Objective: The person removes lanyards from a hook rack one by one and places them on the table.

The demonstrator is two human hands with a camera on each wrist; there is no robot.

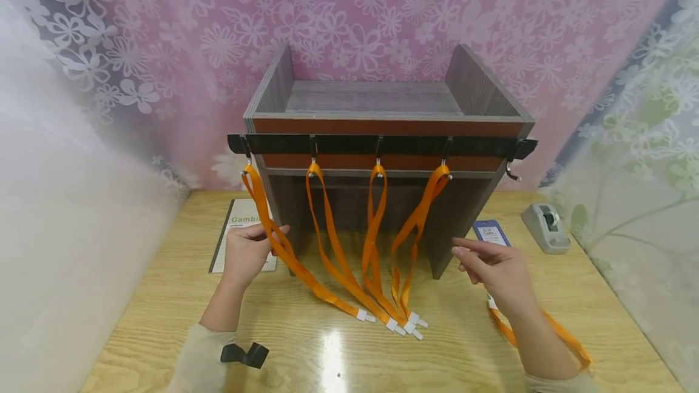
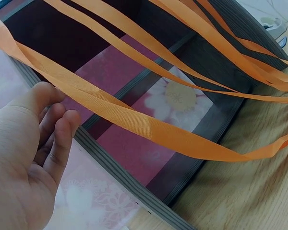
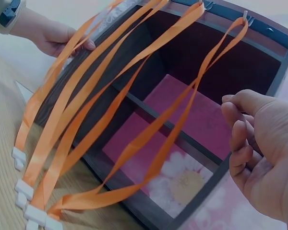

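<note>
In the head view, a grey unit point(image 1: 488, 85) stands on the table point(image 1: 295, 359) with a black bar point(image 1: 346, 145) of five hooks across its front. Four orange lanyards point(image 1: 428, 196) hang from four of these hooks, their white clips point(image 1: 406, 325) bunched low in front. The rightmost hook point(image 1: 512, 172) is bare, and a loose lanyard point(image 1: 566, 335) lies on the table near a blue badge point(image 1: 491, 233), partly behind the right forearm; whether the two are joined is hidden. Judging by that, the hanging is mostly done, with one hook and one strap left over. The left hand point(image 1: 247, 255) is raised beside the unit, at the leftmost lanyard, its fingers bent. The right hand point(image 1: 499, 268) is held out level on the other side, below the bare hook, its thumb and index finger drawn close with nothing between them.

In the left wrist view, the left hand's fingers curl loosely just beside the orange strap, which passes in front of the foremost tip; no firm grip shows, and I cannot tell whether they touch it.

In the right wrist view, the right hand hovers by the unit's side, thumb and index nearly meeting, the other fingers softly folded and holding nothing. The left hand appears beyond the hanging straps, partly covered by them.
</note>
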